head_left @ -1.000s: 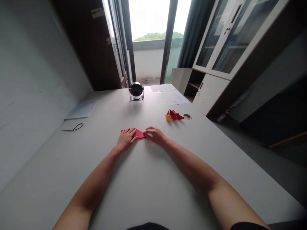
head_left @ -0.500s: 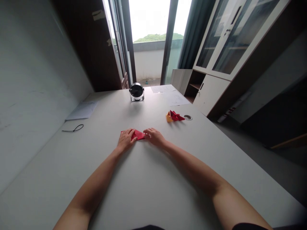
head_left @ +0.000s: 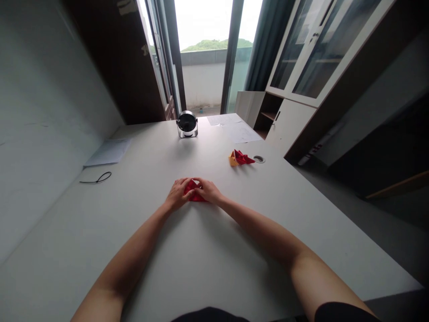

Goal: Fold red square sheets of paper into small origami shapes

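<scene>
A piece of folded red paper (head_left: pixel 199 198) lies near the middle of the white table (head_left: pixel 187 250). My left hand (head_left: pixel 178 193) grips its left side, thumb at the near side and fingers over the top. From the right, my right hand (head_left: pixel 208 191) holds the paper too, its fingers curved and the thumb close to the left one. The two hands nearly meet over the paper and hide much of it, so its exact folded shape cannot be made out.
Several red and orange folded paper pieces (head_left: pixel 241 158) lie beyond my right hand, beside a white tape roll (head_left: pixel 259 159). A round black and silver device (head_left: pixel 187 124) stands at the back. Paper sheets (head_left: pixel 109 152) and a black cable tie (head_left: pixel 96 180) lie left.
My right hand has moved in towards the left one, and its fingers now come over the paper. The paper shows a smaller red part between the hands. The view has shifted slightly.
</scene>
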`<state>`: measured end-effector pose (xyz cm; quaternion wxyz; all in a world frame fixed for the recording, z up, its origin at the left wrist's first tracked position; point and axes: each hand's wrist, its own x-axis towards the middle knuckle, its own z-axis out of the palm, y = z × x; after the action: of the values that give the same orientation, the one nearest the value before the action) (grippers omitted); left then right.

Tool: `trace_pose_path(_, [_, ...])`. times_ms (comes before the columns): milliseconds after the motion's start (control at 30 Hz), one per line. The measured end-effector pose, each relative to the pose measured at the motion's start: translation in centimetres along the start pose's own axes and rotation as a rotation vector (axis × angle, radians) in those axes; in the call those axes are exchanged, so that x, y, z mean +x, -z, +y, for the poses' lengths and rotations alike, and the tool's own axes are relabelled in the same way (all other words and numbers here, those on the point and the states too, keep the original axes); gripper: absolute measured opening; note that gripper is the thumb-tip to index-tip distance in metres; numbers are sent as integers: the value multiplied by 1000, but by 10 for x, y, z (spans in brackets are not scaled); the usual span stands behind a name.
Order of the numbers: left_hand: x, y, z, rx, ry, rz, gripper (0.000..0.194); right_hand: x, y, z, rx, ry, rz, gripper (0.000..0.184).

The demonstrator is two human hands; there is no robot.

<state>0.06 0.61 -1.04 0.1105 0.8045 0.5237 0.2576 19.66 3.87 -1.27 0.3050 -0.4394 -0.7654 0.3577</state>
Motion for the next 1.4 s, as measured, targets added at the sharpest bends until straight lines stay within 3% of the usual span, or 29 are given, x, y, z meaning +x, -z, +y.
trace_pose_path(333, [-1, 10, -11, -124, 153, 292, 48, 1, 2, 11, 307, 40, 87, 27])
trace_pose_path(533, [5, 3, -21, -668, 391, 356, 56, 3, 3, 16, 390, 73, 155, 26])
trace_pose_path(700, [8, 4, -20, -1050, 404, 275, 65, 4, 8, 17, 412, 83, 176, 24])
trace_pose_path(1000, [8, 14, -15, -1258, 449, 175, 63, 8, 3, 23, 419, 120, 183, 24])
trace_pose_path(1267, [5, 16, 2, -989, 442, 35, 75, 2, 7, 12, 417, 121, 209, 36])
trace_pose_path(1400, [3, 18, 8, -943, 401, -12, 64, 0, 9, 9, 379, 117, 262, 48])
